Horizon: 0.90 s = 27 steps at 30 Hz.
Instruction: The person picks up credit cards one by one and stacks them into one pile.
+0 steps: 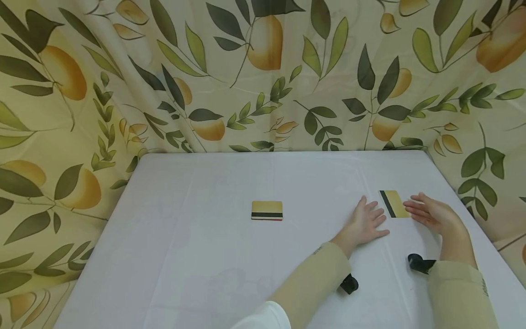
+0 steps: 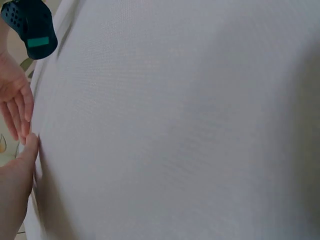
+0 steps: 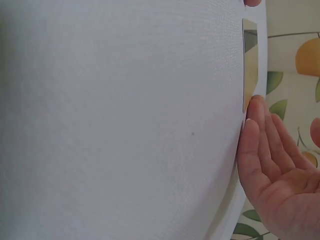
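Note:
A gold card point(image 1: 395, 204) with a black stripe lies flat on the white table, between my two hands. My left hand point(image 1: 368, 221) is just left of it, fingers spread and straight, holding nothing. On the card's other side my right hand point(image 1: 431, 213) has its fingers extended, the tips right at the card's right edge. In the right wrist view, the fingertips point(image 3: 256, 102) overlap the near end of the card point(image 3: 251, 65). Farther left on the table sits a small stack of similar gold cards point(image 1: 267, 210), its black stripe toward me.
The table point(image 1: 197, 256) has a white cover. Fruit-and-leaf patterned cloth point(image 1: 230, 91) hangs behind it and along both sides. Black wrist cameras point(image 1: 349, 284) jut from under both sleeves, close over the tabletop.

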### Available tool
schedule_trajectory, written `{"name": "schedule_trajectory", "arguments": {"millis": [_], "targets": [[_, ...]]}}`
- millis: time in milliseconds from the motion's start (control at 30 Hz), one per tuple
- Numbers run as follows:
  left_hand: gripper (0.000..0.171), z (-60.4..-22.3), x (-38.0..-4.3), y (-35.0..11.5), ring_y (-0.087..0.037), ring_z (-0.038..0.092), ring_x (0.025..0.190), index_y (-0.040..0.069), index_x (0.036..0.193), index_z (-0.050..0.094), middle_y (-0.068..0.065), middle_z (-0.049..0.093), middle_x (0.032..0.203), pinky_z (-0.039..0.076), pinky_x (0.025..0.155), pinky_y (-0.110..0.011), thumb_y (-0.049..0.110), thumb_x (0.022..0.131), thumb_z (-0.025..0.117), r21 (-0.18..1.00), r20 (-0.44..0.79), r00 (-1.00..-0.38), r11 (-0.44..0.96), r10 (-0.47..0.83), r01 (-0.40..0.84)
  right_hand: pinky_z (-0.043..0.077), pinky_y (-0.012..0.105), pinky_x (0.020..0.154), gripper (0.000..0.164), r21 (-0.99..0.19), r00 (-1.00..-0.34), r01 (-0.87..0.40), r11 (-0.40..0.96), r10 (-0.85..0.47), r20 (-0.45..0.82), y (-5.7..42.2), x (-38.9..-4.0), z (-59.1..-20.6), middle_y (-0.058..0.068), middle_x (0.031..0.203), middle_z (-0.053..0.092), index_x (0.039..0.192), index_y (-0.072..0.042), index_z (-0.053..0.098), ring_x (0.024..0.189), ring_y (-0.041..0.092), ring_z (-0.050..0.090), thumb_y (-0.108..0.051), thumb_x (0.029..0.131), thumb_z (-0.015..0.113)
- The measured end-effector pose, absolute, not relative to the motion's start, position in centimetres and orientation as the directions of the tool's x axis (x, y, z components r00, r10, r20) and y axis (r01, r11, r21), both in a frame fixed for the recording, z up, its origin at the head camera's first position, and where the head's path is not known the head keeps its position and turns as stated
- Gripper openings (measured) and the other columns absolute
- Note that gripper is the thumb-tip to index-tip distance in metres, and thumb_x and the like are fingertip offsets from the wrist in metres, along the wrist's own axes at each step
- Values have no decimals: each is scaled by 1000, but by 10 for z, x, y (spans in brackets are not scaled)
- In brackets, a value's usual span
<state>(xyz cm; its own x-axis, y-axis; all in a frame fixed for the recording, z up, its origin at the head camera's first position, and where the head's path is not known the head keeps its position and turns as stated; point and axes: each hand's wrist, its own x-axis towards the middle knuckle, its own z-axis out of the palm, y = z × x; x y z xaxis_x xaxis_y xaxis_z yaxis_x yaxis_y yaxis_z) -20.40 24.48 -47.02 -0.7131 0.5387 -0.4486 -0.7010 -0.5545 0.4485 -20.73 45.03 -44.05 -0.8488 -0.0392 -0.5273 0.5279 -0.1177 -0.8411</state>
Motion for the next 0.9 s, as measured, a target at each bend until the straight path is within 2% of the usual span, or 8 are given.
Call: {"name": "schedule_trajectory", "arguments": {"millis": [200,233,400,500,667,733,900], "targets": [[71,-470,-201,249,-39,28,131,5,139,34,-23,35,140,20,99,-68,58,93,24,443,-450,-712,-558,539,-702,54,23,72,25,-819,-834,551,-156,-84,-545,452,-207,-441,-6,84,69,91,-21,57,80,8,66,-45,89,50],[71,-469,-201,249,-39,27,131,5,139,33,-23,35,140,19,100,-68,58,93,24,439,-453,-709,-557,541,-705,54,23,73,24,-815,-830,557,-159,-86,-550,452,-207,-441,-6,84,69,89,-22,57,80,8,66,-44,89,50],[73,-468,-202,249,-38,26,132,3,140,32,-23,33,141,16,102,-66,59,93,23,421,-467,-698,-557,543,-716,54,25,75,30,-792,-806,591,-152,-73,-587,449,-207,-440,-6,84,69,104,-17,46,81,8,65,-42,89,53],[75,-468,-203,249,-39,26,132,1,139,32,-24,34,140,15,104,-64,59,92,25,411,-473,-698,-566,537,-714,54,26,76,32,-781,-794,606,-152,-59,-604,446,-207,-439,-6,83,68,105,-16,44,80,8,65,-40,88,55],[74,-468,-204,248,-41,29,130,-2,136,35,-27,39,136,16,105,-62,58,92,29,394,-489,-702,-586,518,-708,55,27,76,17,-760,-778,623,-185,-56,-625,445,-206,-436,-2,81,68,87,-20,58,78,11,66,-37,88,57],[74,-468,-204,247,-43,31,128,-3,135,36,-28,41,133,17,105,-62,57,92,30,397,-495,-708,-593,504,-700,55,28,76,17,-751,-774,628,-204,-59,-631,445,-206,-436,-1,80,69,77,-22,62,78,12,67,-35,88,58],[73,-467,-205,246,-46,34,125,-5,134,36,-31,43,129,19,105,-61,55,92,34,410,-503,-721,-603,477,-685,55,29,77,16,-740,-769,632,-233,-64,-636,443,-205,-435,1,80,69,75,-22,64,78,14,67,-33,86,61]]}}
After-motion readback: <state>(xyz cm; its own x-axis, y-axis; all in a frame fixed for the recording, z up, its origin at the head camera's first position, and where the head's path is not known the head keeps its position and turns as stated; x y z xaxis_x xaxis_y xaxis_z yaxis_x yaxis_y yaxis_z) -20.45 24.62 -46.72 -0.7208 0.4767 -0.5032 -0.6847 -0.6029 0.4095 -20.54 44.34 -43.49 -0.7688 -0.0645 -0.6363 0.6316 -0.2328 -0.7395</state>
